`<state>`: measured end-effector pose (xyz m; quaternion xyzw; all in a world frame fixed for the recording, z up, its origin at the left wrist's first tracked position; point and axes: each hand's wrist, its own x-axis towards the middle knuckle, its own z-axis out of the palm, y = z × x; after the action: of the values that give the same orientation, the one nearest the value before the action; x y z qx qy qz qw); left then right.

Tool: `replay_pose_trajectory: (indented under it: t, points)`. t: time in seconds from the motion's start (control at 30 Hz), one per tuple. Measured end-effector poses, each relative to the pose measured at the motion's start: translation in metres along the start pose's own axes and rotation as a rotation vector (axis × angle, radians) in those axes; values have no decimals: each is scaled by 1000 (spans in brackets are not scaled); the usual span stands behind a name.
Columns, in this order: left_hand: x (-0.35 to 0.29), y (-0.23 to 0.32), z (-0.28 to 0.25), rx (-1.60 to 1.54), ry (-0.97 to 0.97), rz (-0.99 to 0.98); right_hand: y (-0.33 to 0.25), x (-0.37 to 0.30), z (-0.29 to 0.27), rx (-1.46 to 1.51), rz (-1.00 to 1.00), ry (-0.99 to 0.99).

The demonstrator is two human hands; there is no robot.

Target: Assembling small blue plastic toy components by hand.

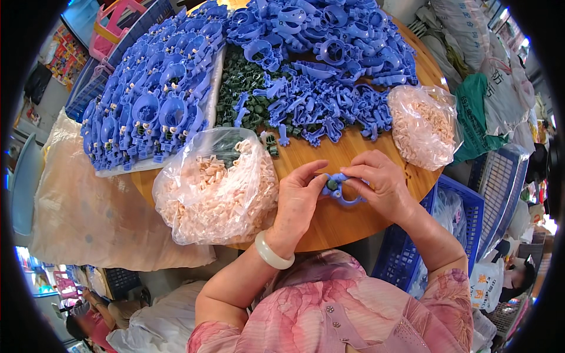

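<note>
Over the near part of the round wooden table, a blue plastic toy part with a round ring and a dark green piece in it is held between both hands. My left hand pinches its left side with thumb and forefinger. From the right, my right hand grips its top and side, fingers closed. Close to my left hand lies a clear bag of small cream-coloured pieces. A second bag of cream pieces sits beyond my right hand. Farther off are small blue parts and dark green pieces in heaps.
Ringed blue parts are piled at the back. On the left, rows of assembled blue pieces cover a white board. A blue crate stands below the table's right edge. Sacks lean at the far right; another person sits lower left.
</note>
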<state>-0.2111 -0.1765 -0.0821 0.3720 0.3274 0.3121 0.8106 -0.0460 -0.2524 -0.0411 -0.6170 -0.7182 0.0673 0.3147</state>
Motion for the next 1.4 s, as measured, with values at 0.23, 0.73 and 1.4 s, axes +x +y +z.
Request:
replay_pose_trajectory:
  t: [0.23, 0.73, 1.4]
  points:
    - [0, 2, -1, -4, 5, -32, -2, 3, -1, -69, -62, 17]
    - [2, 2, 2, 41, -12, 48, 5, 1, -1, -68, -92, 34]
    - [7, 1, -6, -16, -10, -15, 72, 6, 0, -401, 212, 223]
